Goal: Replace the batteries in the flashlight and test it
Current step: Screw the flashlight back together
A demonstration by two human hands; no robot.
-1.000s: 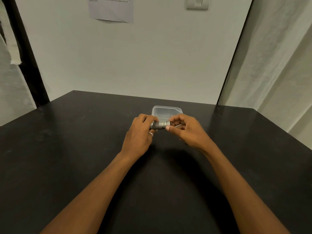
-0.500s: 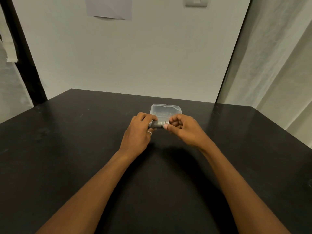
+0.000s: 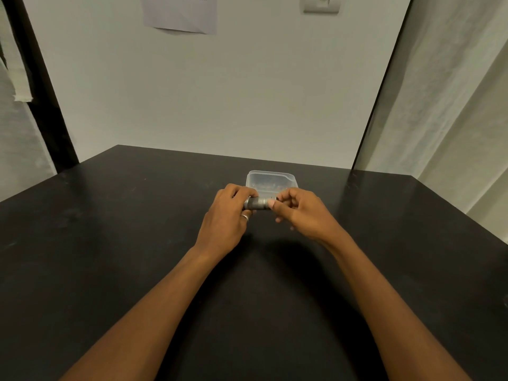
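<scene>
Left hand [image 3: 228, 213] grips the flashlight [image 3: 257, 203] at its left end, with the fingers curled over the top of the barrel. A ring [image 3: 244, 217] is worn on one digit of this hand. Right hand [image 3: 299, 213] pinches the opposite end of the flashlight between thumb and forefinger; the remaining fingers are curled loosely beneath. Both forearms are bare and reach in from the lower edge of the view.

The flashlight is a short grey metal cylinder with a knurled surface. It is held level, crosswise to the person, and spans the gap between the two hands. It sits just above the counter [image 3: 110, 243], near the middle of the far half. Only the centre section of the barrel is exposed, as both ends are covered by fingers. Whether the end under the right hand is seated or loose cannot be determined.

A clear plastic container [image 3: 275, 178] rests on the counter directly beyond the hands, close to the far edge. Its near side is partly hidden behind the knuckles. Small objects lie inside, too blurred to identify.

The counter is black and matt, and both arms cast a shadow on it. Behind it stands a pale wall carrying a printed sheet of paper [image 3: 180, 15], cut off by the top of the frame, and a switch plate [image 3: 321, 4] to its right. A pale curtain [image 3: 453, 105] hangs at the right, and a dark upright post [image 3: 41, 86] stands at the left.
</scene>
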